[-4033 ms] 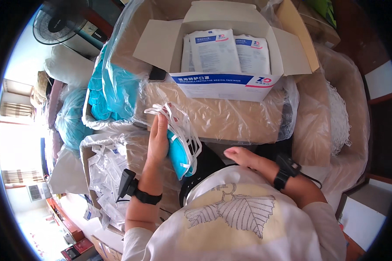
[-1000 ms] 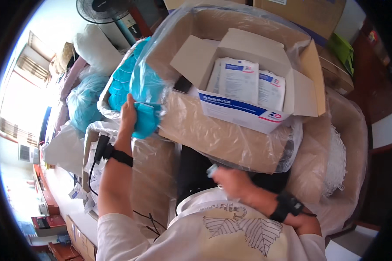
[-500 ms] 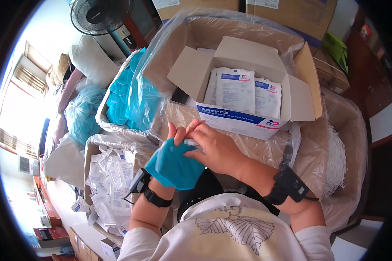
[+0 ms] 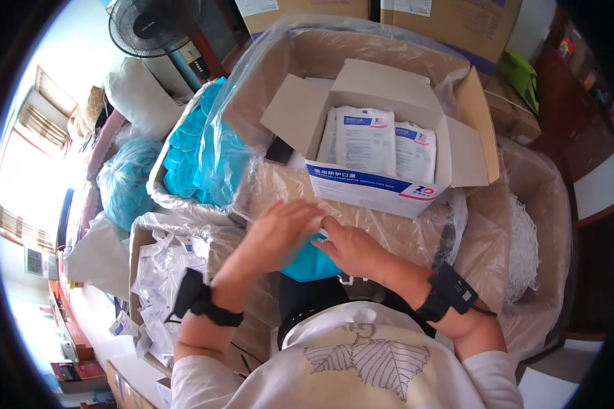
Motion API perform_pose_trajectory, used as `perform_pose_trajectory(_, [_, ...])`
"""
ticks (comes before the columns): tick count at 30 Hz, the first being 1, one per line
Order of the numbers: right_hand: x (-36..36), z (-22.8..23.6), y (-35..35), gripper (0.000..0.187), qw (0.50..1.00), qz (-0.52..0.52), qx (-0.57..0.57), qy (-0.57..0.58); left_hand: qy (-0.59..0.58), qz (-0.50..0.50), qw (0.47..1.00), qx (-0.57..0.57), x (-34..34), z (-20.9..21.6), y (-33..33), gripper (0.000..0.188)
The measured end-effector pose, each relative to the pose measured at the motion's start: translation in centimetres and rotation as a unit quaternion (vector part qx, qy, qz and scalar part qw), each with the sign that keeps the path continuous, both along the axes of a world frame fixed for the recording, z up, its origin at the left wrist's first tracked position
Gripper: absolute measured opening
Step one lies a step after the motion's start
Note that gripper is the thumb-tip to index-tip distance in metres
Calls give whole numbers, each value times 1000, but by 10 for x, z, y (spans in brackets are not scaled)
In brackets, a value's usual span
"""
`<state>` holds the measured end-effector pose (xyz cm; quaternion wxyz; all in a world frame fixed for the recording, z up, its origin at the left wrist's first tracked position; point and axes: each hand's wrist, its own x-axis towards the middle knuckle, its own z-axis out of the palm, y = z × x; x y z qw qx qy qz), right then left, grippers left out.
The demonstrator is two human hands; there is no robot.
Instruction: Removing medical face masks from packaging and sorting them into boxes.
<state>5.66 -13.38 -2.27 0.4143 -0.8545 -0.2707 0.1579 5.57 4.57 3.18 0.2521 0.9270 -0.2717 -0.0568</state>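
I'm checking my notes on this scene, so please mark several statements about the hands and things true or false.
1. The right hand holds a blue mask. True.
2. White packets stand in the open white box. True.
3. The left hand is inside the white box. False: the left hand is beside the right hand.
4. The fan is at the picture's right. False: the fan is at the upper left.
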Motion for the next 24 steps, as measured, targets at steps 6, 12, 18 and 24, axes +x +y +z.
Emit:
perform_pose_trajectory(6, [-14,-4,-2,27,994,11,69,82,60,124,989,-54,-8,-42,-21,33])
perform_pose_trajectory(12, [-18,-11,1,18,989,-28,-105,-102,-28,50,994,94,15,-48,-23,38])
perform_pose_trajectory(18, [-25,-28,15,15,979,-53,-112,-160,-47,62,972,221,32,-70,-11,43])
perform_pose_trajectory(24, [-54,-35,18,18,977,41,-159,-137,-84,141,911,378,57,-122,35,25])
